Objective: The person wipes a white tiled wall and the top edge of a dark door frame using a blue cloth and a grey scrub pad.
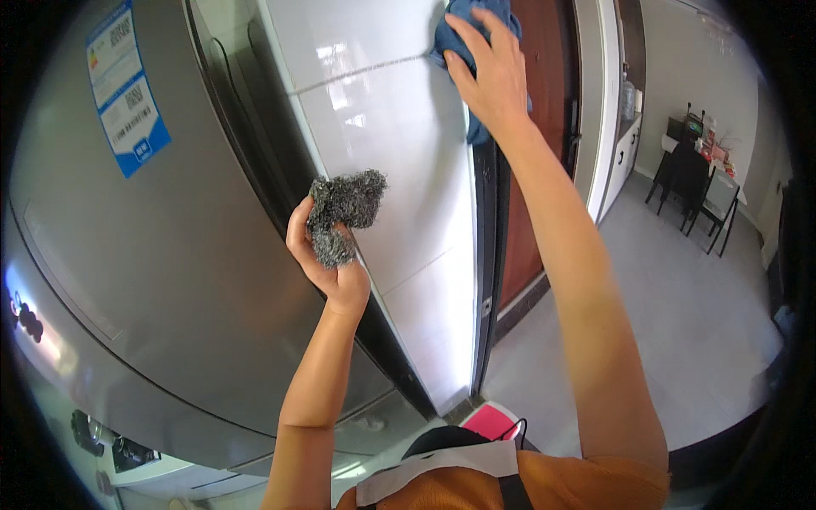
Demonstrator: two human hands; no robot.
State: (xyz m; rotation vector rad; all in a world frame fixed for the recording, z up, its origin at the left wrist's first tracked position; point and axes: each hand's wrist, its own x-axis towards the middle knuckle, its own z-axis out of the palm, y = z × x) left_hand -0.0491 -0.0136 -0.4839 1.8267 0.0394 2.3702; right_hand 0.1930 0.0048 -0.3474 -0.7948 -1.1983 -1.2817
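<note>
My left hand (331, 268) grips a clump of steel wool (352, 201), which sticks out past the fingers in front of the gap beside the fridge. Higher up, my right hand (494, 76) presses a blue cloth (472, 32) against the right edge of the white tiled wall (382, 134), by the dark door frame. Part of the cloth hangs below the wrist along that edge. Behind my left arm stands a grey refrigerator (172, 223) with a blue-and-white label (127, 89) bearing writing and codes.
Right of the wall are a black door frame (488, 255) and a reddish-brown door (529, 191). A red-and-white object (489, 421) sits on the floor by the wall's foot. Farther right, chairs (714, 204) stand at a table with things on it, near a white cabinet (619, 162).
</note>
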